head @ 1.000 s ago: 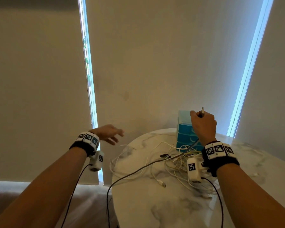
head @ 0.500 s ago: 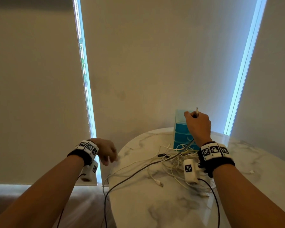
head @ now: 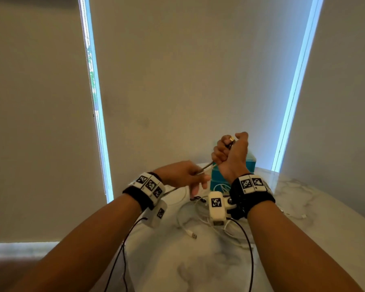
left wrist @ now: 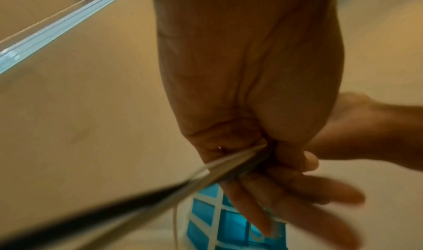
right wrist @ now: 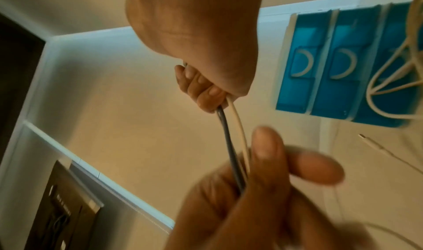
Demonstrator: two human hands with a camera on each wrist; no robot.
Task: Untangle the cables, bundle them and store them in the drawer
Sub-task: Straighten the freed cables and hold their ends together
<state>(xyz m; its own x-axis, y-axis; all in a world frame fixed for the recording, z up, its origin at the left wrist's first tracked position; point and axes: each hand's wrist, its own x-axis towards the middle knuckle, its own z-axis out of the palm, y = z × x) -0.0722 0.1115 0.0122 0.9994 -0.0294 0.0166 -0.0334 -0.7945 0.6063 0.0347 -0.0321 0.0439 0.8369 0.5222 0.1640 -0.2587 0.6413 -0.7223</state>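
Left hand pinching cables, blue drawer unit beyond.

No words, numbers or brand names can be read here. The wrist bands only have black and white square patterns, and those are not letters.

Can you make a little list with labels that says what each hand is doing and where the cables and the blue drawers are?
right hand: raised in a fist round a grey cable and a white cable
left hand: fingers pinch the same two cables lower down
plug: sticks out of the top of the right fist
cable pile: tangled on the marble table
blue drawers: behind the hands, shut
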